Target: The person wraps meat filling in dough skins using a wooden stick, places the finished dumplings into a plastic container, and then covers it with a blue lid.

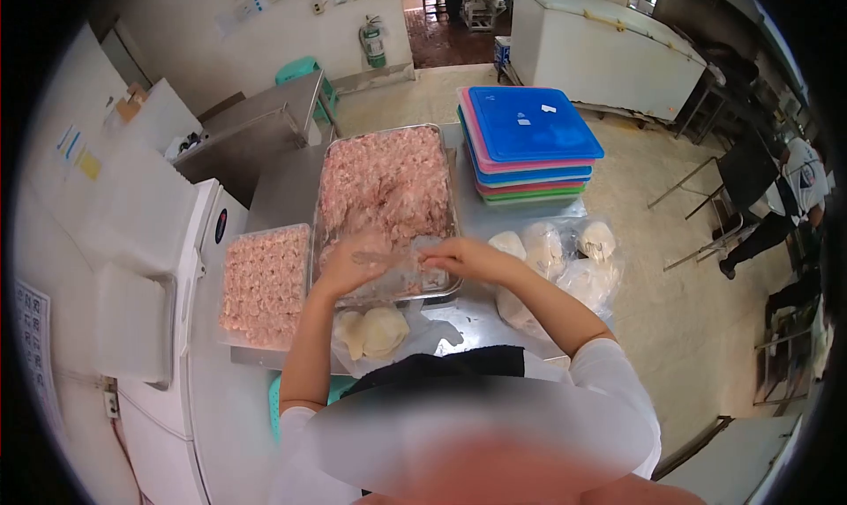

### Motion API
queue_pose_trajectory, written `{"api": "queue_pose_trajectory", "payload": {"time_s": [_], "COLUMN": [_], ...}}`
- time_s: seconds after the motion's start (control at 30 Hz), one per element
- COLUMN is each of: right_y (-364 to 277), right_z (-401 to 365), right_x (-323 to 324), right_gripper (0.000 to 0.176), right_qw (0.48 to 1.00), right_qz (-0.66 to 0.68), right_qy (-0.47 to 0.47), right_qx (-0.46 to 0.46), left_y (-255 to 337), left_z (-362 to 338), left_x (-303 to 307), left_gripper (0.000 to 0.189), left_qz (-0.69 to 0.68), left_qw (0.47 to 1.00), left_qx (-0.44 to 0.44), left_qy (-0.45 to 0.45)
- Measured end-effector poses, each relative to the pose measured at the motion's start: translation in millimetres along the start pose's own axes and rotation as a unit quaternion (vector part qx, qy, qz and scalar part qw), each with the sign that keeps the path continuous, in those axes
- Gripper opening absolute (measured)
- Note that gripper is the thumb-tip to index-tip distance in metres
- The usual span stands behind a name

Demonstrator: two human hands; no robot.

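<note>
A large metal tray (451, 201) of pink ground meat (384, 183) stands on the steel table. Over its near end is my left hand (351, 260), blurred, its fingers and anything in them smeared. My right hand (450, 256) is closed on a thin utensil (375, 258), which points left toward the left hand. Left of the tray, a clear container holds rows of shaped meat portions (265, 284). Just below the tray, pale round dough wrappers (375, 331) lie on plastic. To the right, plastic bags hold more pale rounds (565, 262).
Stacked containers with coloured lids (529, 126) stand at the table's back right. A white freezer (609, 51) and a green fire extinguisher (372, 44) are farther back. At the far right is another person (798, 183) beside a dark chair (750, 174).
</note>
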State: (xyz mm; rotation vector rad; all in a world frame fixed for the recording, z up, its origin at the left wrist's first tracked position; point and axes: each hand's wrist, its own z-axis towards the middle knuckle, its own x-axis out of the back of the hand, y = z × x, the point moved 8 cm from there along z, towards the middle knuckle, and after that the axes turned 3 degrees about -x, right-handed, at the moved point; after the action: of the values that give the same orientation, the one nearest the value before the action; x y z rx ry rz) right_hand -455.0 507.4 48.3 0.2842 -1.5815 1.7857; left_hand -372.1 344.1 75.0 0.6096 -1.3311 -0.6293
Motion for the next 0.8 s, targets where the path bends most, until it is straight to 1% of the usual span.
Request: {"api": "queue_pose_trajectory", "payload": {"time_s": [0.03,0.07,0.13,0.23,0.27,0.33,0.37,0.43,0.47,0.53,0.6,0.63,0.67,0.73,0.77,0.8], "right_y": [-2,-9,-50,1,19,49,52,44,34,10,-32,-46,-53,-66,-69,-78], "right_z": [4,-1,-5,4,1,-3,-11,-25,-27,-34,-33,-32,-29,-26,-28,-28], "right_x": [12,16,27,-3,-8,4,7,27,38,46,36,29,19,-2,3,16], "right_gripper": [0.031,0.029,0.026,0.025,0.026,0.028,0.028,0.03,0.031,0.033,0.034,0.035,0.034,0.033,0.032,0.032], "right_qw": [0.995,0.988,0.962,0.972,0.954,0.9,0.92,0.949,0.966,0.982,0.99,0.992,0.994,0.995,0.989,0.978], "right_qz": [-0.099,-0.145,-0.236,-0.21,-0.276,-0.408,-0.359,-0.267,-0.196,-0.043,0.007,0.031,0.006,-0.043,-0.108,-0.171], "right_qy": [0.021,0.059,0.14,0.095,0.071,0.019,0.029,0.051,0.081,0.137,0.112,0.102,0.097,0.087,0.097,0.105], "right_qx": [0.01,0.007,0.004,-0.053,-0.091,-0.151,-0.155,-0.162,-0.148,-0.124,-0.087,-0.069,-0.053,-0.025,-0.037,-0.048], "left_y": [-4,-15,-36,-28,-32,-50,-47,-25,-11,16,30,36,42,43,42,37], "left_z": [1,0,-2,-7,-9,-13,-19,-26,-30,-33,-32,-30,-30,-27,-28,-29], "left_x": [-2,-3,-2,-1,-3,-2,-4,12,19,25,29,30,31,31,30,31], "left_gripper": [0.03,0.029,0.029,0.034,0.036,0.042,0.052,0.053,0.054,0.049,0.045,0.042,0.039,0.032,0.028,0.029], "left_qz": [0.023,-0.027,-0.12,-0.112,-0.057,0.055,-0.012,0.007,0.012,-0.075,-0.087,-0.057,-0.027,0.024,0.048,0.009], "left_qw": [1.0,0.999,0.988,0.987,0.991,0.99,0.999,0.992,0.985,0.991,0.991,0.992,0.99,0.994,0.994,0.997], "left_qx": [0.012,0.031,0.065,0.091,0.101,0.118,0.023,-0.058,-0.097,-0.056,-0.066,-0.096,-0.127,-0.105,-0.094,-0.076], "left_qy": [0.002,0.026,0.075,0.071,0.06,0.047,0.045,0.108,0.143,0.099,0.074,0.066,0.057,0.002,-0.024,-0.01]}}
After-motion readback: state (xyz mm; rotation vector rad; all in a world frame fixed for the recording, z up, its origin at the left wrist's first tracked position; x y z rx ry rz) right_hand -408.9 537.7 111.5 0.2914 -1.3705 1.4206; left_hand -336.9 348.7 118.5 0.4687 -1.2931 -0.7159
